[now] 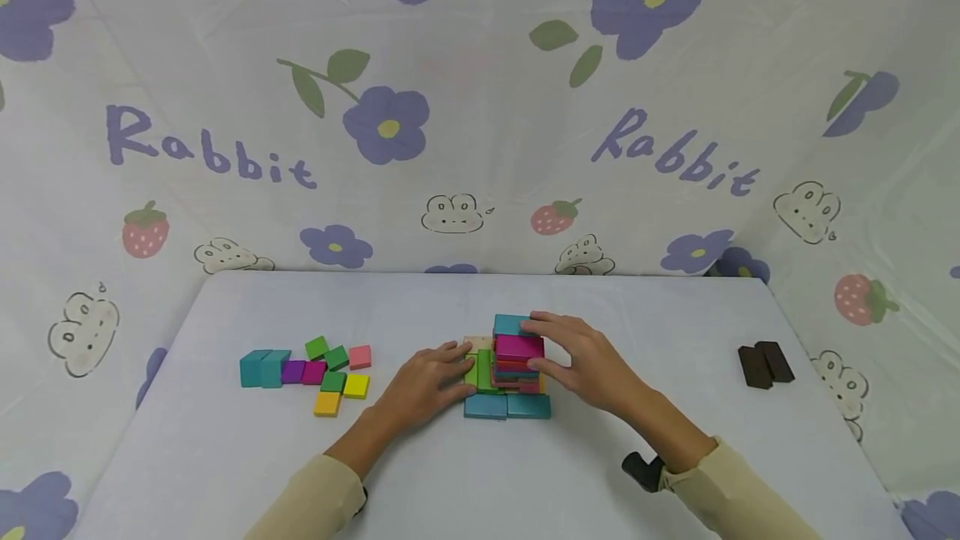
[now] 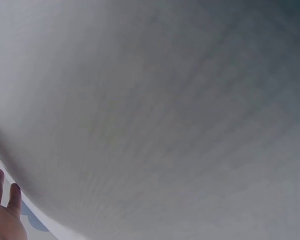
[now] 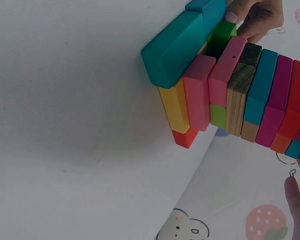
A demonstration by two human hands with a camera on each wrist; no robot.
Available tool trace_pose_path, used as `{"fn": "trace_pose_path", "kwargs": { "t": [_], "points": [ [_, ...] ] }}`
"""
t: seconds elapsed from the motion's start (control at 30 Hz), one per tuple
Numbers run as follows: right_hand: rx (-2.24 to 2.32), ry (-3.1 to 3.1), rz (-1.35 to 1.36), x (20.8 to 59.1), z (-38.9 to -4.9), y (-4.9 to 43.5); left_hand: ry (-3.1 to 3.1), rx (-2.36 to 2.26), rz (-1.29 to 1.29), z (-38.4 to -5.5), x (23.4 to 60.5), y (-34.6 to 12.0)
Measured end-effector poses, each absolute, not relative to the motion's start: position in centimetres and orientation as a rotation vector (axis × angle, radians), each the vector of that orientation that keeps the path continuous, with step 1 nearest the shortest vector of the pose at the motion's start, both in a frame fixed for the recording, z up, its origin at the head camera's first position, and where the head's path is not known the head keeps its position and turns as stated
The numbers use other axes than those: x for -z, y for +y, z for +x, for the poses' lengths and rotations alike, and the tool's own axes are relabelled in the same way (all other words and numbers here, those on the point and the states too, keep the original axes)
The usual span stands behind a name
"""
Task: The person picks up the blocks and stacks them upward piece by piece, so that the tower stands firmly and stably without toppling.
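Note:
A stack of coloured wooden blocks [image 1: 519,348] rises in the middle of the table, with a blue block [image 1: 510,324] and a magenta block near its top. My right hand [image 1: 588,361] is at the stack's right side. Its fingers reach the blue block, and the thumb lies lower, against the stack. In the right wrist view, fingers [image 3: 296,200] appear beside a small teal block [image 3: 294,149]. My left hand [image 1: 423,383] rests at the left, its fingertips by the green blocks [image 1: 477,371]. Two blue blocks [image 1: 507,407] lie flat in front. Only fingers show in the left wrist view.
Several loose blocks [image 1: 333,382] lie left of the hands: teal, purple, magenta, green, pink and yellow. Two dark blocks [image 1: 765,363] are near the table's right edge. A patterned cloth [image 1: 480,132] hangs behind the white table [image 1: 637,323].

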State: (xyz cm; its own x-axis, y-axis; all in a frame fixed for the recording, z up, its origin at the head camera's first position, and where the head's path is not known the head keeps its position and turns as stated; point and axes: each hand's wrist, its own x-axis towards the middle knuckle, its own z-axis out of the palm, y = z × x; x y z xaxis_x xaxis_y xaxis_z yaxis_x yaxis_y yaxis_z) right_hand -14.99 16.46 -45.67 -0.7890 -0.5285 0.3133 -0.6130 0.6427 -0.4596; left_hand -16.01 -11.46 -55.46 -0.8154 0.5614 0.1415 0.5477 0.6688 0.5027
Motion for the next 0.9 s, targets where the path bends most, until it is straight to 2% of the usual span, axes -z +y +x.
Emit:
{"fn": "trace_pose_path", "kwargs": {
  "t": [0.37, 0.6, 0.9],
  "points": [
    [-0.976, -2.690, 0.871, 45.9, -15.4, 16.9, 2.847, -0.828, 0.938, -16.0, 55.3, -11.5],
    [-1.196, -2.749, 0.741, 47.8, -15.6, 18.3, 2.829, -0.825, 0.951, -15.9, 54.9, -11.5],
    [-1.377, -2.776, 0.706, 48.9, -15.7, 18.2, 2.801, -0.884, 0.895, -16.2, 54.9, -11.3]
  ]
}}
